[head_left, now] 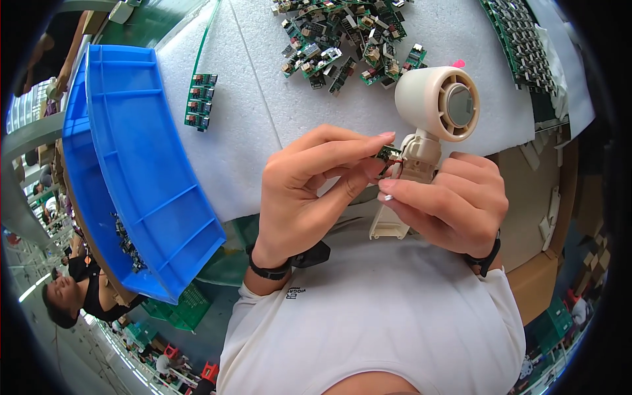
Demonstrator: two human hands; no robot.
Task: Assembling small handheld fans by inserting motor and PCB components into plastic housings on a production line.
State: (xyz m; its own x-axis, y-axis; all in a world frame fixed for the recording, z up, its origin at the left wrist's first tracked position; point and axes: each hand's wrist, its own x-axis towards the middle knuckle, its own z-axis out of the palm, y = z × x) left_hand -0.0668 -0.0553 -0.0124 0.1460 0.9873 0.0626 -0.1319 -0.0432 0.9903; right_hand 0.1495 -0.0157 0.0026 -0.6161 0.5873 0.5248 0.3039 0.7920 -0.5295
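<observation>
My left hand (317, 183) is closed, pinching a small green circuit board (388, 154) between thumb and fingertips. Thin dark and red wires (397, 167) run from the board beside the fan's neck. My right hand (454, 201) is closed too, its thumb and forefinger pressed together just below the board; a small whitish bit shows at the tips, too small to name. Between and behind my hands is a cream handheld fan (417, 99), its round head pointing up and to the right. The fan's open handle shell (388, 226) shows below my fingers, partly hidden by my right hand.
A heap of small circuit boards (349, 39) lies on the white foam sheet (243, 158). A joined strip of boards (200, 102) lies left. A blue bin (148, 151) stands at the left, a rack of boards (520, 46) far right, a cardboard box (533, 283) near right.
</observation>
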